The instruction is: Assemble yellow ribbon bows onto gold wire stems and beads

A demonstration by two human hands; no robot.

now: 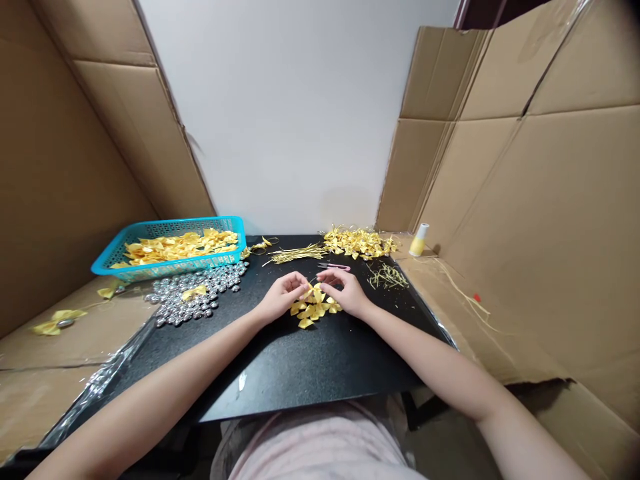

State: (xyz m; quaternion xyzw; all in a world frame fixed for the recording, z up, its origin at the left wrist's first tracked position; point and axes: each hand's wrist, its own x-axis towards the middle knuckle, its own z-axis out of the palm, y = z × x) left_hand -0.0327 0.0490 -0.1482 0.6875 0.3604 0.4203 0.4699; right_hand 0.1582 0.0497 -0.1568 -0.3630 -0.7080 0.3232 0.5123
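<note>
Over a small pile of yellow ribbon bows [305, 323], my two hands meet near the middle of the black table [280, 363]. My left hand [284, 295] is closed, thumb and fingers pinched on the edge of a yellow ribbon bow [317, 291]. Facing it, my right hand [349, 291] is also closed, its fingertips pinched on a thin tie that shows faintly between the hands. Fingers partly hide the bow and the tie. Pink thread snips [334, 267] lie just beyond my right hand.
A blue basket [107, 257] of yellow ribbon pieces stands back left, behind many silver beads [185, 303]. Gold ties [297, 253] and finished-looking bows [360, 242] lie at the back. Tie clippings [389, 275] and a yellow thread cone [419, 240] are right. Cardboard walls [540, 200] flank the table.
</note>
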